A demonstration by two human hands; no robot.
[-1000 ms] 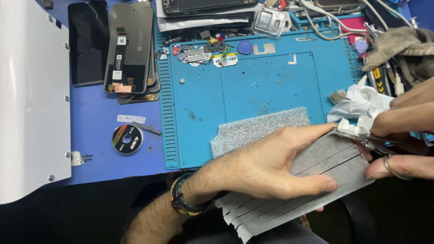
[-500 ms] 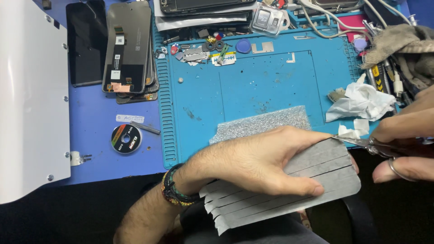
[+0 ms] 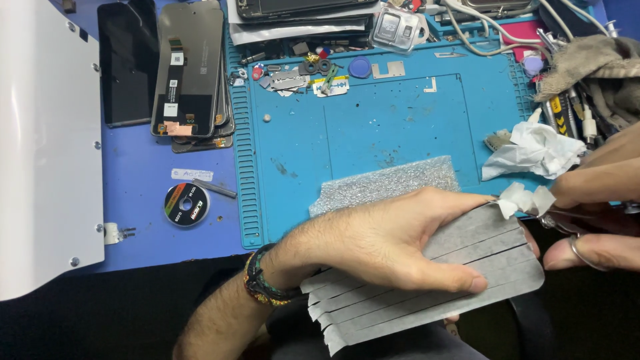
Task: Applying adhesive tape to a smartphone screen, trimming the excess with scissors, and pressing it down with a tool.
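Grey sheet [image 3: 427, 280] cut into strips – pressed flat over blue mat [image 3: 400, 133] edge by left hand [image 3: 393, 243]. Right hand [image 3: 593, 213] gripping scissors [image 3: 567, 223] – cutting step. Next cut likely needs steady holding.

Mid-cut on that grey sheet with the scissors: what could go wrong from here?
1. The left hand grips the grey strip-cut sheet with its fingertips close to the metal scissors in the right hand; a slip could nick them.
2. The small white scrap at the cut line may hide the blade's path.
3. The loose strips could shift and skew the cut.
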